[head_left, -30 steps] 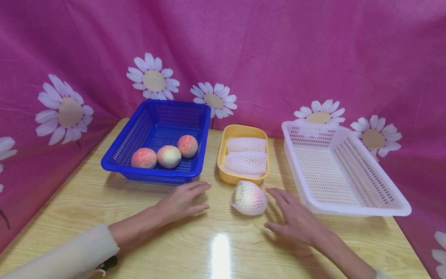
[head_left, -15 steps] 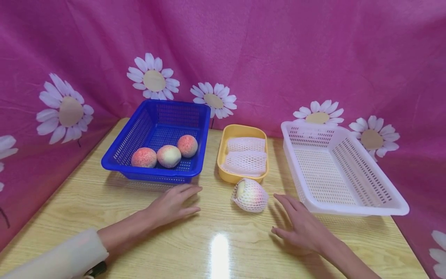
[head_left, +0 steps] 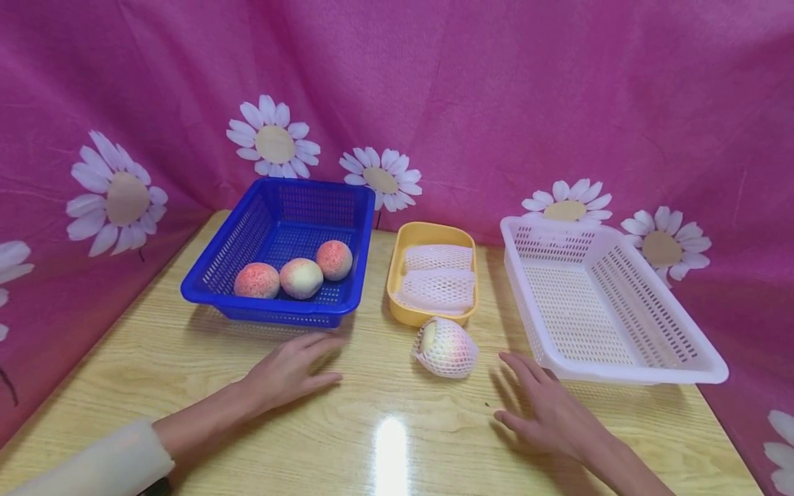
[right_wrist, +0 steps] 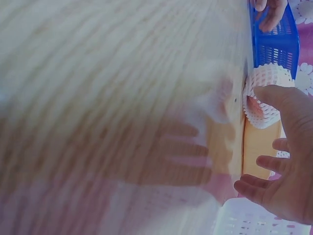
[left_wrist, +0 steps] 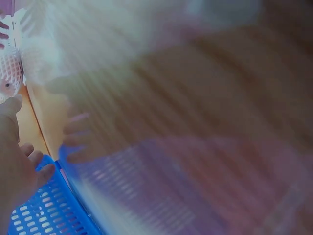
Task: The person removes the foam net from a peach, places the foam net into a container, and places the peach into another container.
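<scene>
A peach in a white foam net sleeve [head_left: 446, 348] sits on the wooden table, just in front of the yellow tray [head_left: 406, 315]. To its left, my left hand [head_left: 285, 375] hovers near the front of the blue basket [head_left: 273, 311], fingers extended and holding nothing. On the other side, my right hand [head_left: 552, 411] is spread beside the front corner of the white basket [head_left: 626, 373], apart from the peach and holding nothing. In the right wrist view the thumb of my right hand [right_wrist: 293, 152] overlaps the foam net [right_wrist: 269, 78] only by line of sight.
Two flat foam nets, a nearer one [head_left: 437, 291] and a farther one [head_left: 439, 257], lie in the yellow tray. Inside the blue basket are three bare peaches, including a pale one [head_left: 301, 278]. A pink daisy-print cloth [head_left: 459, 103] hangs behind the table.
Both hands have drawn away from the netted peach, the left hand leftward and the right hand rightward. Between the first two frames the peach shifted slightly and its net turned; it now lies still.
</scene>
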`<state>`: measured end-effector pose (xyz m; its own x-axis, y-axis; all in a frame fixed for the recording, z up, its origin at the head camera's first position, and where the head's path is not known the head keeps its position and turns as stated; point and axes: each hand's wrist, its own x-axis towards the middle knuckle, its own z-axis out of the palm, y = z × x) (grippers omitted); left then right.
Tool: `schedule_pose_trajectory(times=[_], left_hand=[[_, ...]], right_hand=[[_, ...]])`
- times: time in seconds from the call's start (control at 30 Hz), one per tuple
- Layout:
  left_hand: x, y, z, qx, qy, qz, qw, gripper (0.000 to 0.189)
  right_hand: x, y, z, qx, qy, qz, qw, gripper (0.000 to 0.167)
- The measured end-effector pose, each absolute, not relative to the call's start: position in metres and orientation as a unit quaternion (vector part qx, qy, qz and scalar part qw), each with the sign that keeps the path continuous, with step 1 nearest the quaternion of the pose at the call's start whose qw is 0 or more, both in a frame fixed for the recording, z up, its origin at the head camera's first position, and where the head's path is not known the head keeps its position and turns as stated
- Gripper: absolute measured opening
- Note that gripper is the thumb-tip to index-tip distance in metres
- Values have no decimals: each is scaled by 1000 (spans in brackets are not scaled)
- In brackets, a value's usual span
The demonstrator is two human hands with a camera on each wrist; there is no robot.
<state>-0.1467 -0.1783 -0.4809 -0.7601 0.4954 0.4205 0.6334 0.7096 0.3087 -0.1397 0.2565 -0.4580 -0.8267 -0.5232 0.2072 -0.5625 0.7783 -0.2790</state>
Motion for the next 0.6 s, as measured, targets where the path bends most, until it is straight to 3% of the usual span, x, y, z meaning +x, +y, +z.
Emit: schedule_pose_trajectory(times=[0.3,0.6], left_hand=[[-143,-188,-484,-296,-915,-213,171,56],[-141,-188,-485,-301,-914,-207,178,52]], right_hand=[[-134,268,-465,277,-945,167,55,85],[-130,272,-466,291,-940,155,92,83]])
